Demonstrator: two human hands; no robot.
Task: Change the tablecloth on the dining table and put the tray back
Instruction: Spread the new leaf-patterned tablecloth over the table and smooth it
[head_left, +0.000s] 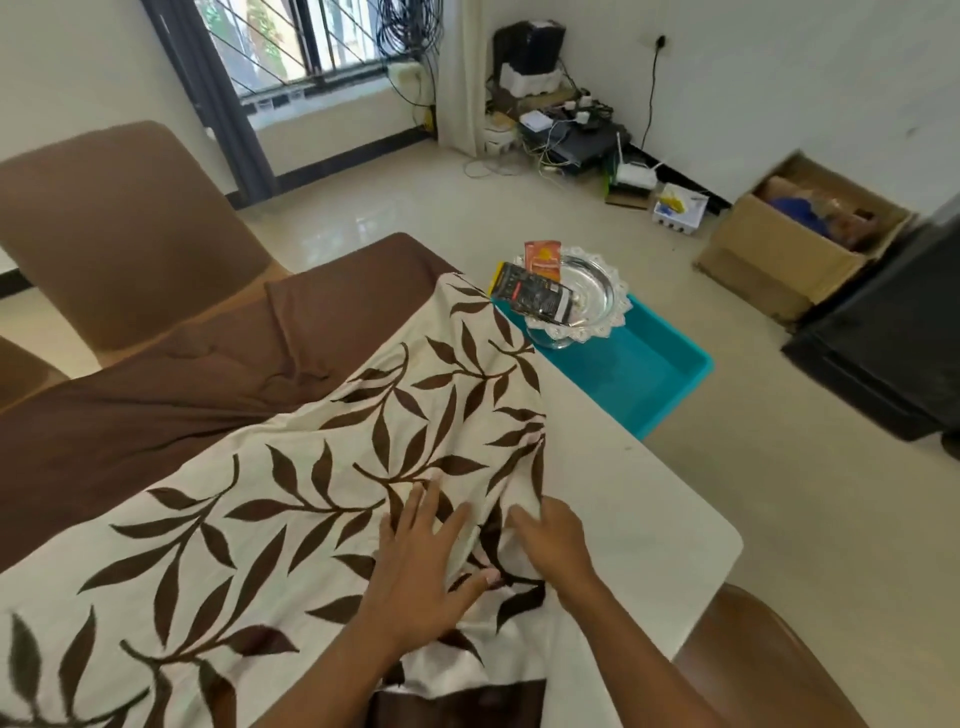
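tablecloth (291, 499) | cream, brown leaf print | rumpled, half-spread over table (649, 499)

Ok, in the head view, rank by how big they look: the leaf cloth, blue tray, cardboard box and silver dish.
1. leaf cloth, by far largest.
2. blue tray and cardboard box: about alike; the box is farther off, so unranked.
3. silver dish, smallest.

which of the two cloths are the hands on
The cream leaf-print cloth; the left hand and right hand are on it. The plain brown cloth lies beyond, untouched.
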